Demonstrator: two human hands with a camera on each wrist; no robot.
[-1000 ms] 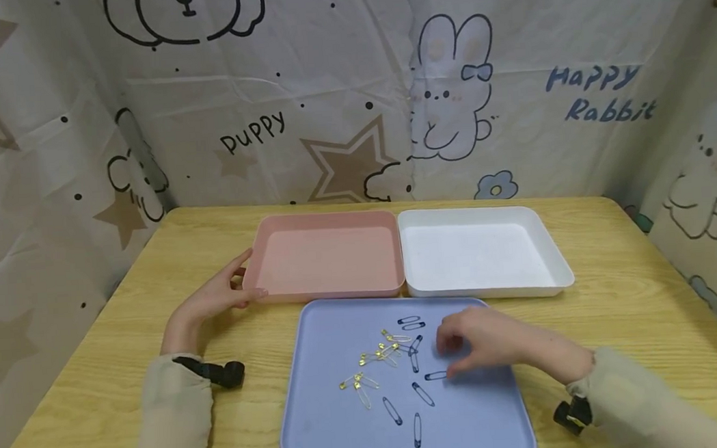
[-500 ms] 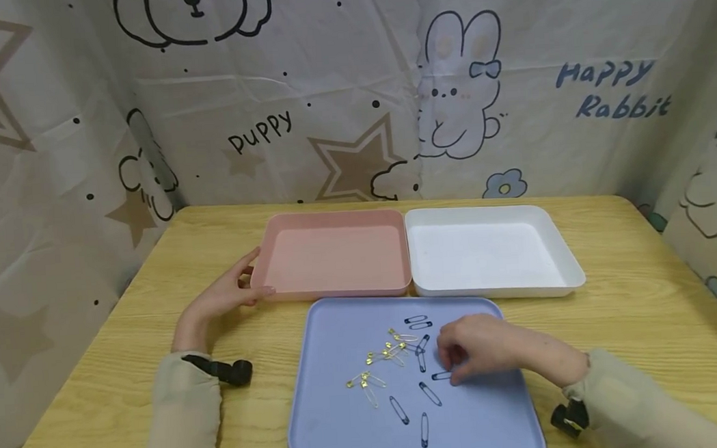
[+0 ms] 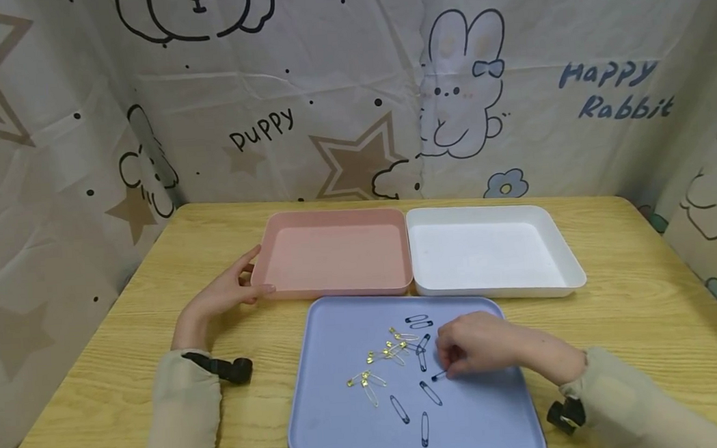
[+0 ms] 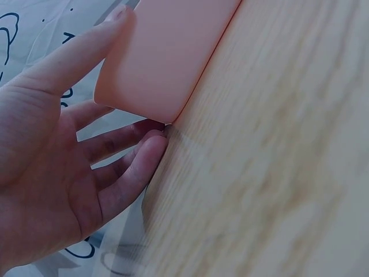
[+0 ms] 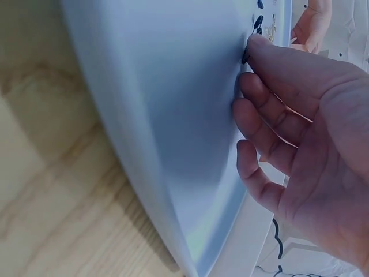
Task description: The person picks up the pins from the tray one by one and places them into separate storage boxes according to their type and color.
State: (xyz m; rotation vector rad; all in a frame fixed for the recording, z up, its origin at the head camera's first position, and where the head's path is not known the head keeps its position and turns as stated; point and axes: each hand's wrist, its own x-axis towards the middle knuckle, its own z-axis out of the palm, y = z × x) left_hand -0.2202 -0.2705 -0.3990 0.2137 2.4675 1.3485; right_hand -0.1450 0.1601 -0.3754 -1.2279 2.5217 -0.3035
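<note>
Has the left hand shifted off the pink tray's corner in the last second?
No. The left hand rests at the near left corner of the pink tray as before, thumb on the rim, fingers along the near wall.

Three trays sit on the counter (image 3: 639, 282): one pink tray (image 3: 335, 253), one white tray (image 3: 489, 250) just beside it, and one blue tray (image 3: 345, 416) in front of both. On the blue tray lie about seven dark blue safety pins (image 3: 399, 409) and a tangle of gold safety pins (image 3: 391, 351), roughly six, too bunched to count surely. Two hands show: the left hand (image 3: 221, 299) and the right hand (image 3: 483, 343).
</note>
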